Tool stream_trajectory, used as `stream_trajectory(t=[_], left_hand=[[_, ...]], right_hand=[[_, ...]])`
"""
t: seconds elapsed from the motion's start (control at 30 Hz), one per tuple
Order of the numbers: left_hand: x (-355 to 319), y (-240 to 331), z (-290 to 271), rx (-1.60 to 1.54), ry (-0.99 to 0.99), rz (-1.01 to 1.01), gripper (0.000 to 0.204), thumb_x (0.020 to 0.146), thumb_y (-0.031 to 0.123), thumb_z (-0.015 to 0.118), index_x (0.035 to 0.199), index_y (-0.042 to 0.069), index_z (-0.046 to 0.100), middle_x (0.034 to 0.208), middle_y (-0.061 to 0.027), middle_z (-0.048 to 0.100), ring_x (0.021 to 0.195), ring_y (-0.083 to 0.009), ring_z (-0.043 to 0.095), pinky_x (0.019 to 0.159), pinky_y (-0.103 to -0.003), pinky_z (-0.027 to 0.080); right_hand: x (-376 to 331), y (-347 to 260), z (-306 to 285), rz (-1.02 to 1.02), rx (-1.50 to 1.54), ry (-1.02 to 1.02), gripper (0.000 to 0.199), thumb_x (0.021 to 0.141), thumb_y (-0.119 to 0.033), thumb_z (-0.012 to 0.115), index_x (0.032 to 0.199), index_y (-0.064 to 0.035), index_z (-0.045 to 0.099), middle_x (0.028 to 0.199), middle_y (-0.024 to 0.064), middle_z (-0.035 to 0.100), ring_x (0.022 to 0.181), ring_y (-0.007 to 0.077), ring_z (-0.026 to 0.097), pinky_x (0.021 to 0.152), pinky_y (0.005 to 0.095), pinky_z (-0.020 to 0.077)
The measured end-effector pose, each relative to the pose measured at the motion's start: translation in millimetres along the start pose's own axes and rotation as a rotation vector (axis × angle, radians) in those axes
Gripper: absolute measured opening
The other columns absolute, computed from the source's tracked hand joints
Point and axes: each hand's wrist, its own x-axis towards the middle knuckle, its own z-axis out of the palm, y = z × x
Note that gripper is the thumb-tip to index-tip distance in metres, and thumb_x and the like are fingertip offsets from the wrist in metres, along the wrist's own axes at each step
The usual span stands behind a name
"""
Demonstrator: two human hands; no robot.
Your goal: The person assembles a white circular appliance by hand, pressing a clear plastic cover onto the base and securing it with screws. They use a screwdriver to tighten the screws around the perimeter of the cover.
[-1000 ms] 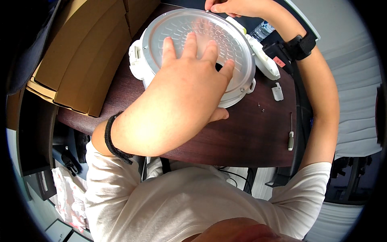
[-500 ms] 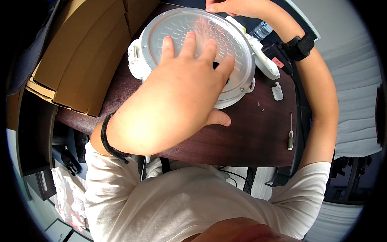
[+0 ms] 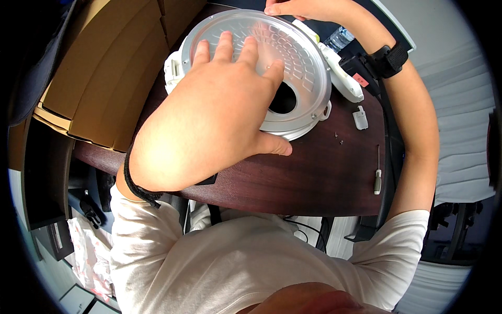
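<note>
While fully outspread, left hand point(image 3: 209, 115) over the round silvery disc point(image 3: 294, 65).

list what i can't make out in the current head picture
Head view: the lower left part of the silvery round embossed plate, hidden by the bare left hand.
Head view: the grip of the bare right hand, which the top edge partly cuts off.
Head view: what the tiny dark bits on the dark brown glossy tabletop are; too small to tell.
</note>
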Motion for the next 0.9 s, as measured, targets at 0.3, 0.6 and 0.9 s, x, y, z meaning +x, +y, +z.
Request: stream_trajectory(t=[0.3, 0.6, 0.9], left_hand=[[0.0, 0.4, 0.8, 0.020, 0.001, 0.009, 0.099, 0.071, 0.061, 0.083, 0.147, 0.005, 0.053, 0.147, -0.0342, 0.048, 0.137, -0.0575, 0.043, 0.118, -0.058, 0.033], [0.6, 1.0, 2.0, 0.024, 0.011, 0.001, 0.100, 0.069, 0.062, 0.083, 0.146, 0.006, 0.054, 0.147, -0.0339, 0.048, 0.138, -0.0574, 0.042, 0.118, -0.058, 0.032], [0.3, 1.0, 2.8, 0.023, 0.021, 0.002, 0.100, 0.069, 0.061, 0.084, 0.146, 0.006, 0.054, 0.147, -0.0341, 0.048, 0.138, -0.0577, 0.043, 0.118, -0.059, 0.032]], right_hand=[[4.0, 0.1, -0.4, -0.020, -0.016, -0.010, 0.021, 0.092, -0.015, 0.069, 0.101, 0.0020, 0.076, 0.087, 0.0138, 0.076, 0.076, 0.0192, 0.070, 0.072, 0.0330, 0.0561], [-11.0, -18.0, -8.5, 0.027, -0.018, 0.000, 0.023, 0.094, -0.016, 0.068, 0.105, 0.0033, 0.076, 0.089, 0.0161, 0.076, 0.078, 0.0206, 0.071, 0.073, 0.0334, 0.0562], [-1.6, -12.9, -4.7, -0.040, -0.078, -0.029, 0.020, 0.092, -0.013, 0.067, 0.101, 0.0026, 0.075, 0.089, 0.0157, 0.075, 0.078, 0.0217, 0.071, 0.074, 0.0341, 0.0562]])
